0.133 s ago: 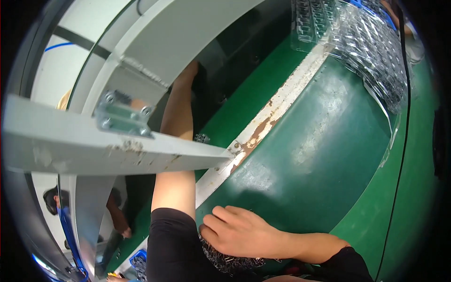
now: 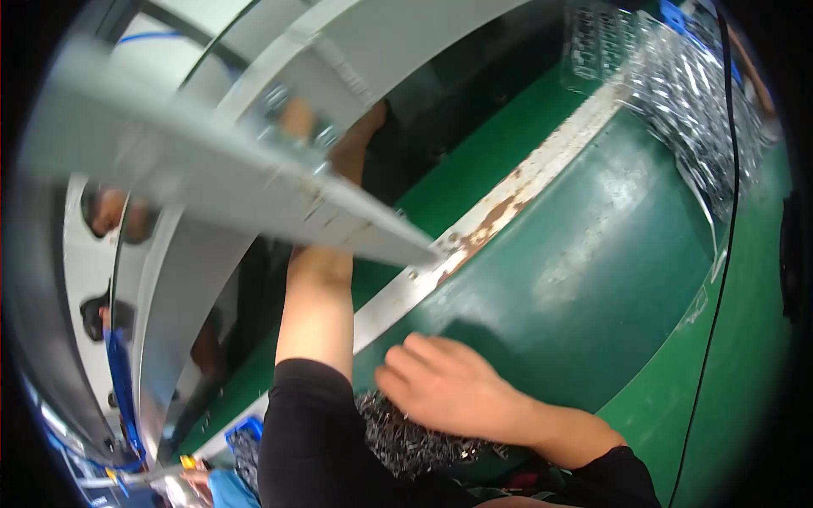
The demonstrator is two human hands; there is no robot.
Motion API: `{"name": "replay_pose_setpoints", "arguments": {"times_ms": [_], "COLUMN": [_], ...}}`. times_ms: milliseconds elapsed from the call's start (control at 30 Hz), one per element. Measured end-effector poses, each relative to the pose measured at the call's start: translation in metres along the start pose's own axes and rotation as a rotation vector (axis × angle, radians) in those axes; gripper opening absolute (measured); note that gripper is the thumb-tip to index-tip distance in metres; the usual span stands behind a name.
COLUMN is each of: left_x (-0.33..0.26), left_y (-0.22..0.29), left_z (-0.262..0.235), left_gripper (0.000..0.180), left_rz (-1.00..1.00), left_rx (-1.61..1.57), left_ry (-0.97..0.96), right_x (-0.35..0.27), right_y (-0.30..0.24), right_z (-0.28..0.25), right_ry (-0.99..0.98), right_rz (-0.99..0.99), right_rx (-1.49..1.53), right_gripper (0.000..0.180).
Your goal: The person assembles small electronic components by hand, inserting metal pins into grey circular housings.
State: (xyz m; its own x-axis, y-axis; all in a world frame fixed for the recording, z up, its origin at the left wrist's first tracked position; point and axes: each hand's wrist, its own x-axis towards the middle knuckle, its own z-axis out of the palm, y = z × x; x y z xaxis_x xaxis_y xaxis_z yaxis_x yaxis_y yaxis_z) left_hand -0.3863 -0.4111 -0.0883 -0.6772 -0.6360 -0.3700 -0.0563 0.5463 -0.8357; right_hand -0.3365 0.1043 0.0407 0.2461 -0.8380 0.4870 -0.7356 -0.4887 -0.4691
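My left arm stretches forward beneath a grey metal bar [image 2: 229,182] and over a green surface [image 2: 508,127]. At its far end my left hand [image 2: 370,123] lies in shadow beside the grey housing [image 2: 406,42]; its fingers do not show clearly. Close to my body, my right hand [image 2: 445,385] is closed, fingers curled downward, above a heap of small dark metal pieces [image 2: 423,444]. Whatever its fingers may hold is hidden beneath them. The heap lies on the dark green tabletop [image 2: 584,279], between my two arms.
A white rail [image 2: 500,212] with peeling paint runs diagonally along the tabletop. Clear plastic trays [image 2: 690,102] are stacked at the far right. A black cable [image 2: 716,313] hangs down the right side. At lower left are a blue bin [image 2: 246,432] and another person's sleeve [image 2: 230,489].
The view has swung, so the bar and the trays sit differently in it. My right hand has shifted slightly up and right, and more of the metal heap shows below it.
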Motion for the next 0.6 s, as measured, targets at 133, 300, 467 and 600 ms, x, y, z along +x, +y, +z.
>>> {"name": "replay_pose_setpoints", "arguments": {"times_ms": [133, 300, 467, 600], "left_x": [-0.139, -0.288, -0.54, -0.678], "left_y": [-0.125, 0.043, 0.076, 0.135], "left_z": [0.067, -0.034, -0.044, -0.034], "left_gripper": [0.034, 0.034, 0.025, 0.017], "left_rz": [0.195, -0.276, -0.603, -1.184], "left_rx": [-1.374, -1.353, -1.885, -1.607], "left_ry": [-0.585, 0.465, 0.452, 0.392], "right_x": [0.016, 0.0, 0.011, 0.013], "right_y": [-0.03, 0.002, -0.026, -0.041], "right_z": [0.006, 0.019, 0.026, 0.044], "right_ry": [0.007, -0.072, -0.073, -0.106], "right_rz": [-0.149, -0.026, -0.065, -0.111], "right_rx": [0.1, 0.014, 0.096, 0.165], "right_gripper": [0.011, 0.017, 0.023, 0.022]}}
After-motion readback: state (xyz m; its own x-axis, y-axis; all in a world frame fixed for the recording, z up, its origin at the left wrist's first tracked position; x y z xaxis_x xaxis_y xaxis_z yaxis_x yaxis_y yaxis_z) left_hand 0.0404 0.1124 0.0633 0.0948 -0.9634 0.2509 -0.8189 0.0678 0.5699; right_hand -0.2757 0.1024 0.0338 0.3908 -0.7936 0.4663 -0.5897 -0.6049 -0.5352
